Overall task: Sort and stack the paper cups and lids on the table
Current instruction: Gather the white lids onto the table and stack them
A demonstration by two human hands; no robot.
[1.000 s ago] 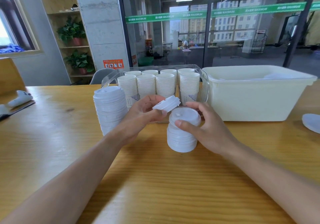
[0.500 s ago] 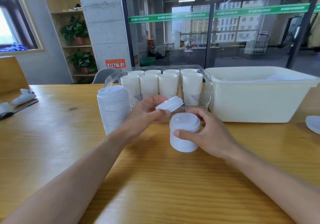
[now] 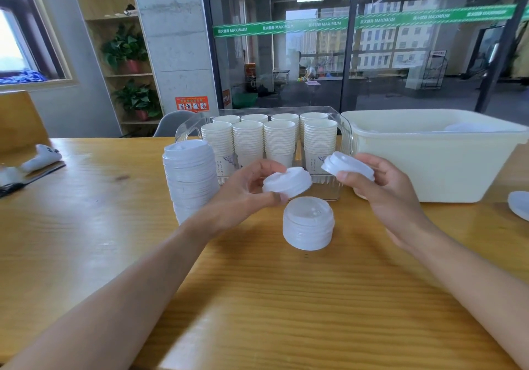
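Left hand [image 3: 246, 192] pinching white lid [image 3: 287, 182] just above short lid stack [image 3: 308, 226], right hand [image 3: 380, 192] pinching second lid [image 3: 347, 166] beside; lower level and centred, dome up, seating rim fully before release

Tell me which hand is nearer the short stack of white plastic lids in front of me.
Left. The left hand holds a white lid just above the short lid stack, slightly left. The right hand holds another lid higher up, off to the stack's right.
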